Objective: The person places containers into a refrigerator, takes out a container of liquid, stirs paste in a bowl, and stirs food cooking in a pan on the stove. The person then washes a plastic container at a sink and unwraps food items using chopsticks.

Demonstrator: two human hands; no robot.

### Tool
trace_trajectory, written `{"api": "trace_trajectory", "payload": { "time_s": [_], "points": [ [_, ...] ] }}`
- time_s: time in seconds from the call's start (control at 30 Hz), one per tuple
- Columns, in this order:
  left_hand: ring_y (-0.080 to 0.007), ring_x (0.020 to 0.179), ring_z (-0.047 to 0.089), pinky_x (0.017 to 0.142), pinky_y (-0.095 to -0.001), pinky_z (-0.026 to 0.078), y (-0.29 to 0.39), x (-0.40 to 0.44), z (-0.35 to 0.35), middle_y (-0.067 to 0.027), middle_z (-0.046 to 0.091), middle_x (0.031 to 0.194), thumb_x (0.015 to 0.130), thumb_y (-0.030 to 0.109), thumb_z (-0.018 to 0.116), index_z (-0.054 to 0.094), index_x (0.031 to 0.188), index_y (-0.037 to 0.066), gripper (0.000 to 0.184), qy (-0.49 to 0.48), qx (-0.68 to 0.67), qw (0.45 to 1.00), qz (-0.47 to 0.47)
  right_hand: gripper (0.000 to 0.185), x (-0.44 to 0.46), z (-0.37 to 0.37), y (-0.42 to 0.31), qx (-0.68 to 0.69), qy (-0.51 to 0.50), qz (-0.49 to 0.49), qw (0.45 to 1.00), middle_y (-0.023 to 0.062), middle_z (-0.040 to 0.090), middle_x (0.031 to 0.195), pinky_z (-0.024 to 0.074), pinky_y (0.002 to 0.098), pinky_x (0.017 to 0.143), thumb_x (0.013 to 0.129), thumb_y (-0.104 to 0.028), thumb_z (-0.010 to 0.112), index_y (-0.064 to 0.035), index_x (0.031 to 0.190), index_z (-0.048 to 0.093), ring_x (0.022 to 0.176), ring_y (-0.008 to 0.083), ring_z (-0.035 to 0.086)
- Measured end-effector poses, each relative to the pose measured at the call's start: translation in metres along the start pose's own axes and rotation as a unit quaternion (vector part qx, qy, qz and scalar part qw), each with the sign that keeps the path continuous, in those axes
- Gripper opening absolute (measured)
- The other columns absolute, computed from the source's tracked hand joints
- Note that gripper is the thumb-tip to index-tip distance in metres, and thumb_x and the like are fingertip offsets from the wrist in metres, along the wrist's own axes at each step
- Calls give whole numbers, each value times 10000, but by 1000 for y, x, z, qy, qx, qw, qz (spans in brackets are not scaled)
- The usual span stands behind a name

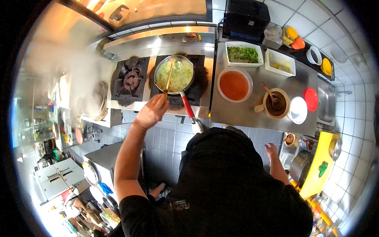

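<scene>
Here, a stainless-steel tabletop (233, 114) spans two o'clock. A round, red-handled metal pan (190, 83) of pale green food (181, 77) sits at eleven o'clock. At four, the right hand (271, 150) holds nothing, finger spread unclear; at nine, the left hand's (153, 111) fingers pinch a slim wooden utensil (170, 77) reaching into the pan.

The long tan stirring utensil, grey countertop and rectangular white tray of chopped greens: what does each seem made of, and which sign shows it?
Utensil: probably wood, matt, going by its warm tan colour.
Countertop: likely stainless steel, satin, from its soft reflections.
Tray: smooth, perhaps plastic from its even white walls; ceramic is possible.
</scene>
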State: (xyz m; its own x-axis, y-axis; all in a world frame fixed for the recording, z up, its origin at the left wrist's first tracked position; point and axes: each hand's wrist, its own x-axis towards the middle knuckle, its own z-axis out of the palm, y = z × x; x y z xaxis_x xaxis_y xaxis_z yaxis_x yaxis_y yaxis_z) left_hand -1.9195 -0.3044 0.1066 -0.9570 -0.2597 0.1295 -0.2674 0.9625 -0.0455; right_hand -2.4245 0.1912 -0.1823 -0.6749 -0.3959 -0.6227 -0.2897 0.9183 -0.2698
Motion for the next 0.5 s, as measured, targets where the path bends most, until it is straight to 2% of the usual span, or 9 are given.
{"api": "trace_trajectory", "payload": {
  "time_s": [0.03,0.13,0.17,0.27,0.37,0.47,0.5],
  "points": [
    [-370,1161,620,986,-414,548,-9,3,0,-213,595,1238,764,41,661,647,1063,-25,307,-8,-12,1000,-10,496,-6,-7,-9,2,-5,13,1000,210,656,1270,493,453,988,874,-373,736,-73,1260,654,1196,383,610],
    [-361,1168,618,983,-415,547,-31,-2,7,-207,602,1226,751,54,660,621,1063,-33,326,-17,-15,1000,8,496,-8,-18,-27,-7,-9,24,1000,204,658,1272,497,456,981,879,-380,730,-83,1269,652,1201,381,610],
    [-356,1138,630,950,-411,558,-35,-4,8,-205,618,1189,748,45,654,615,1084,-37,348,-18,-14,1000,19,499,6,-12,-16,-19,-4,10,1000,203,657,1275,497,456,982,881,-383,727,-86,1275,649,1203,380,610],
    [-337,1087,633,939,-405,547,-27,-2,-11,-210,617,1186,813,74,646,625,1034,-23,242,-71,-13,997,-17,504,11,-13,-18,-9,5,-2,1000,201,654,1287,499,454,984,886,-384,722,-91,1288,643,1202,376,615],
    [-332,985,662,872,-404,566,-13,-16,-3,-217,626,1171,818,48,651,618,1081,-19,273,-43,-24,998,-46,507,5,-10,-22,9,17,-21,1000,196,651,1300,498,446,989,888,-373,727,-82,1294,638,1203,369,618],
    [-341,891,686,817,-413,583,15,-17,-10,-212,645,1122,820,27,662,629,1103,-18,289,-24,-89,982,-168,518,15,8,-5,10,11,-23,1000,187,653,1303,490,439,999,888,-360,738,-67,1301,631,1214,358,613],
    [-353,833,699,776,-407,589,24,-13,-15,-210,672,1057,838,-16,658,660,1093,-19,256,20,-132,969,-210,522,16,11,-3,10,6,-19,1000,184,655,1302,487,437,1003,888,-357,741,-62,1303,628,1220,354,611]
  ]
}}
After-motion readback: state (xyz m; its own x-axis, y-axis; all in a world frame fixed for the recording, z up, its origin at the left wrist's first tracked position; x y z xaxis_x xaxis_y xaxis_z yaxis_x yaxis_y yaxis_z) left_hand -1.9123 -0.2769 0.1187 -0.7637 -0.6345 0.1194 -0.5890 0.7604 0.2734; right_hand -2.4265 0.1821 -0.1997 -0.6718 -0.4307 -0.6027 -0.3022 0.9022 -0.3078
